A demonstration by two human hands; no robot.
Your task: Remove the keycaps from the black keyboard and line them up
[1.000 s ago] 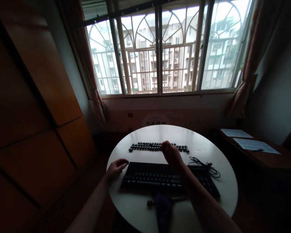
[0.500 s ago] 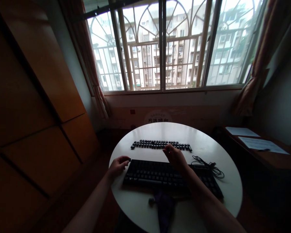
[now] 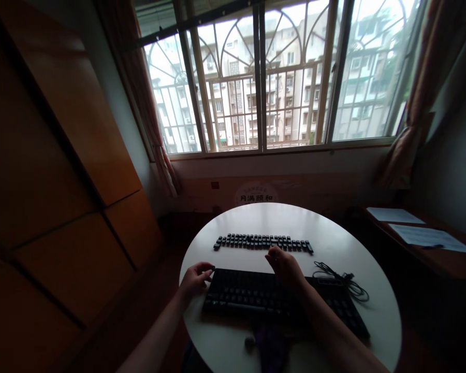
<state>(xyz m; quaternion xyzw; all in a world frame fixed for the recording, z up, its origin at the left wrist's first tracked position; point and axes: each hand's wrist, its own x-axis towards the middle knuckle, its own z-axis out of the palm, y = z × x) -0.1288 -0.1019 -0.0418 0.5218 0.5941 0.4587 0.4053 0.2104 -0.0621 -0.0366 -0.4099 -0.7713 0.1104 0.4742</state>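
Note:
A black keyboard (image 3: 248, 298) lies on the round white table (image 3: 225, 357), with many of its keys in place. My left hand (image 3: 196, 280) is at its far left corner, thumb and fingers closed on the edge. Over the keyboard's far edge is my right hand (image 3: 285, 264), fingers pinched together; whatever is between them is too small to make out. Just beyond those fingertips, several loose black keycaps (image 3: 252, 241) are lined up in rows across the table. My right forearm hides part of the keyboard.
A coiled black cable (image 3: 353, 285) lies right of my right hand. Near the table's front sit a dark purple cloth-like thing (image 3: 272, 348) and a small dark knob (image 3: 249, 342), both blurred. Papers (image 3: 431, 237) rest on a brown surface at right. A wooden cabinet (image 3: 73, 119) stands left.
The whole view has shifted, so the table sits slightly lower and further right. My right hand stays pinched near the keycaps, and my left hand keeps to the keyboard's corner.

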